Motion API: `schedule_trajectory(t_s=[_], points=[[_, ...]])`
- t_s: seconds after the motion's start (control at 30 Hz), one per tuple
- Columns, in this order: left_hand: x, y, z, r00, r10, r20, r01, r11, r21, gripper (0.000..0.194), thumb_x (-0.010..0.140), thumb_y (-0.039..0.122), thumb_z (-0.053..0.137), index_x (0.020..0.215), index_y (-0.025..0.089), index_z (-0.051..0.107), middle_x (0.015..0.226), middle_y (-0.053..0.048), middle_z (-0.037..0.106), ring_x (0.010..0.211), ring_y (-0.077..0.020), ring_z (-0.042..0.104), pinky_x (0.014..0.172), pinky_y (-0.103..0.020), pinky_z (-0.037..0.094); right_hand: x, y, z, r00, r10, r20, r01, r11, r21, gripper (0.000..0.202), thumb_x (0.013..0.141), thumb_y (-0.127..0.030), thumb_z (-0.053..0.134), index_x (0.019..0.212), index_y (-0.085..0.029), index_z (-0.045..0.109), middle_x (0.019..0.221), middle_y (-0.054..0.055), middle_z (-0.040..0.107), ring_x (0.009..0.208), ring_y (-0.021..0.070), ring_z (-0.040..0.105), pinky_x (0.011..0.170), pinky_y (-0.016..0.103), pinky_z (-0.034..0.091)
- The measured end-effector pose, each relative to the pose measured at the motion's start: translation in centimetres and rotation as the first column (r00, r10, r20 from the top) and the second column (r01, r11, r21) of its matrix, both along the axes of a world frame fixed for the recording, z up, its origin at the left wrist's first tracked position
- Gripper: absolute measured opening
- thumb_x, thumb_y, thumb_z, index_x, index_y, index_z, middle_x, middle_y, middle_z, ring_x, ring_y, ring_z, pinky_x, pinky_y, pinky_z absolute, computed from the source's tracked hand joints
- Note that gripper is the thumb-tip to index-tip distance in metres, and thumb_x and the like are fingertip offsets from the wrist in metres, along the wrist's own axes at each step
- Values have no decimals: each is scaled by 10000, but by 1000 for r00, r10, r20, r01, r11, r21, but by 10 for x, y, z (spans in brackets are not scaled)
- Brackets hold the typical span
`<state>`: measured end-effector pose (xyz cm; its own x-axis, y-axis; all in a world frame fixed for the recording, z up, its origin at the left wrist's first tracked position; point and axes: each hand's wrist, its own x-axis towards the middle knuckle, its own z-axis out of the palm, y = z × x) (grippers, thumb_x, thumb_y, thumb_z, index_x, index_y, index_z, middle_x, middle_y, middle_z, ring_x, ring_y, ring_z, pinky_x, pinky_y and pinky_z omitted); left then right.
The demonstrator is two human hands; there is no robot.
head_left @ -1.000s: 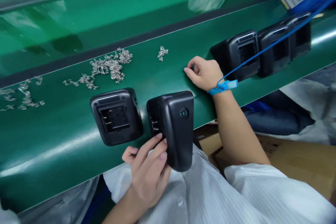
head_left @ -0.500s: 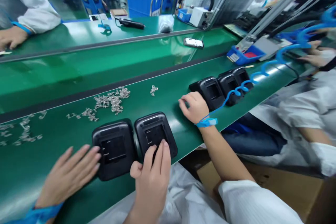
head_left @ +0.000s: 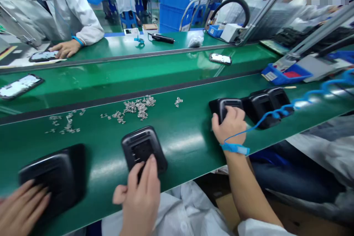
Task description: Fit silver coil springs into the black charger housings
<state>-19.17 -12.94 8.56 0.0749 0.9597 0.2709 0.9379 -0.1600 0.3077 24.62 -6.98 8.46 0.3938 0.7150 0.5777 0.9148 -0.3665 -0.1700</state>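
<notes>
My left hand [head_left: 141, 195] grips the near side of a black plastic housing [head_left: 141, 137] with a rectangular recess. Its fingertips lie over the recess edge, and the thumb is hidden. Farther right, my right hand [head_left: 231, 127], with a blue strap and coiled cord at the wrist, is closed around another black housing [head_left: 217, 106]. Two similar housings [head_left: 262, 105] stand just beyond it. At lower left, a co-worker's hand [head_left: 26, 206] rests on a blurred, tilted black housing [head_left: 66, 169].
Small shiny metal pieces [head_left: 138, 107] lie in loose piles along the green bench [head_left: 188, 155]. A blue bin [head_left: 287, 73] sits at back right, and the coiled blue cord [head_left: 301, 103] crosses there. Opposite, a person's hand [head_left: 68, 48] touches a phone-like part [head_left: 44, 56].
My left hand and its housing have slid left. My right hand has reached right and taken hold of a housing. The co-worker's hand and the leftmost housing have moved left. The view has shifted.
</notes>
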Motion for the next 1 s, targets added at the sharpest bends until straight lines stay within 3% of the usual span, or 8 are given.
schedule_trajectory(t_s=[0.17, 0.37, 0.43, 0.53, 0.6, 0.77, 0.9, 1.0], points=[[28, -2, 0, 973, -148, -178, 184, 961, 205, 619, 910, 261, 657, 1505, 326, 496, 1191, -72, 751, 1090, -320, 693, 688, -404, 483, -64, -13, 24, 856, 492, -156, -506, 860, -62, 343, 942, -372, 595, 1232, -192, 615, 1273, 213, 623, 1114, 388, 643, 883, 551, 583], [-24, 17, 15, 956, -58, -287, 132, 960, 246, 666, 939, 258, 621, 1567, 267, 400, 1265, -135, 689, 1136, -361, 665, 766, -425, 470, -99, 26, 59, 278, 845, -456, -944, 327, 32, 171, 968, -323, 587, 1107, -249, 653, 1084, 63, 707, 846, 197, 677, 756, 339, 573], [-28, 19, 15, 954, -32, -297, 110, 962, 251, 677, 940, 265, 616, 1575, 259, 382, 1281, -139, 676, 1148, -362, 659, 770, -421, 468, -85, 59, 57, 330, 856, -397, -924, 379, 48, 151, 989, -270, 533, 1036, -221, 668, 986, 55, 713, 820, 189, 655, 767, 328, 542], [-29, 21, 13, 942, -36, -332, 125, 959, 253, 706, 941, 254, 607, 1594, 249, 340, 1228, -140, 697, 1126, -364, 661, 723, -411, 449, -52, 106, 35, 618, 757, -213, -783, 616, -85, 204, 936, -153, 510, 1046, -144, 682, 1079, 149, 688, 978, 264, 620, 878, 396, 502], [-29, 22, 12, 935, -52, -350, 147, 956, 252, 713, 936, 245, 604, 1596, 249, 335, 1178, -138, 715, 1091, -371, 666, 690, -412, 433, -31, 125, 15, 679, 714, -173, -733, 648, -204, 233, 911, -125, 514, 1060, -129, 694, 1110, 168, 682, 1020, 286, 596, 912, 416, 486], [-28, 25, 10, 950, -87, -301, 150, 970, 193, 750, 914, 282, 625, 1603, 233, 332, 1343, -174, 652, 1179, -435, 622, 826, -538, 507, -10, 135, -13, 659, 714, -238, -752, 637, -171, 214, 963, -204, 519, 988, -160, 726, 995, 124, 726, 945, 253, 622, 874, 380, 491], [-13, 30, 18, 975, -155, -160, 192, 950, 247, 858, 877, 265, 700, 1622, 246, 274, 1547, -182, 485, 1320, -440, 544, 1057, -624, 464, -23, 132, -9, 632, 695, -342, -741, 671, -5, 221, 955, -296, 568, 976, -165, 745, 891, 92, 724, 810, 207, 635, 786, 336, 497], [14, 41, 35, 974, -205, -98, 226, 922, 315, 774, 861, 199, 728, 1556, 253, 391, 1395, -180, 606, 1254, -397, 596, 1031, -576, 476, -37, 128, -4, 580, 699, -418, -720, 680, 139, 254, 956, -331, 560, 1021, -174, 749, 859, 73, 717, 761, 191, 634, 751, 331, 509]])
